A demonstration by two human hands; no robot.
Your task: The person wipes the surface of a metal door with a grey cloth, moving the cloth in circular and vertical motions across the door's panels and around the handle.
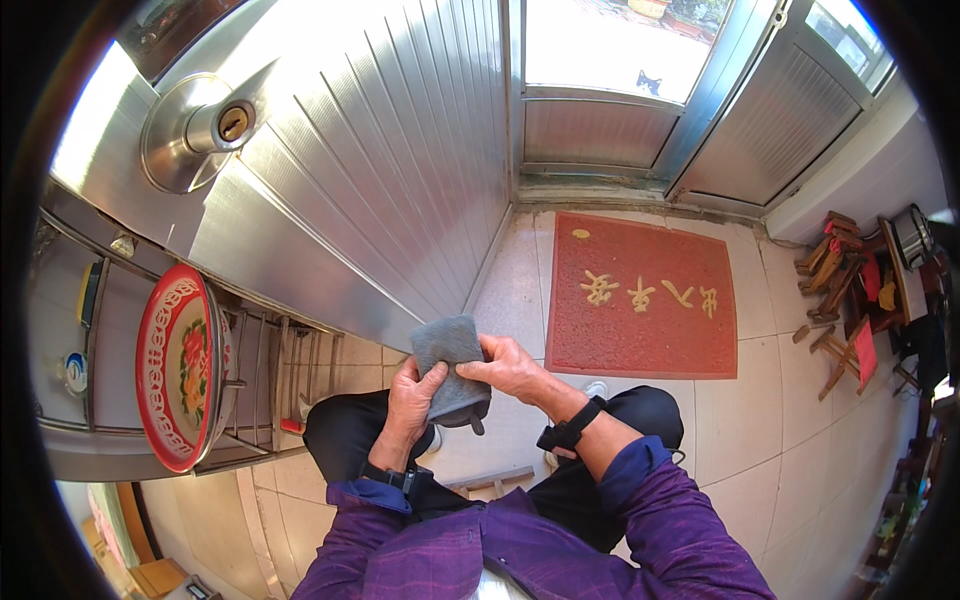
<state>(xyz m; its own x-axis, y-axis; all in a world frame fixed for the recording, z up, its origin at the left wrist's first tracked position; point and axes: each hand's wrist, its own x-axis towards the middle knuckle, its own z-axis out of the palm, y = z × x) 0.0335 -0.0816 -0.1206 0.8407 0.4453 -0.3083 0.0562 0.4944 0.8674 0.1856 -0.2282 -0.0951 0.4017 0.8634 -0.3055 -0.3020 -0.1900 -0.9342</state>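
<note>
A grey cloth [449,362] is held between both hands, in front of my body and above my knees. My left hand [412,402] grips its lower left side with the thumb pressed on the fabric. My right hand [512,366] pinches its right edge. Both wrists wear black bands, and the sleeves are purple. Just beyond the cloth stands an open metal door [350,170] with ribbed panels and a round knob [196,130].
A red doormat [640,295] lies on the tiled floor before the doorway [610,50]. At left a red and white enamel basin [178,365] leans in a metal rack [275,385]. Small wooden stools [835,270] and clutter crowd the right side.
</note>
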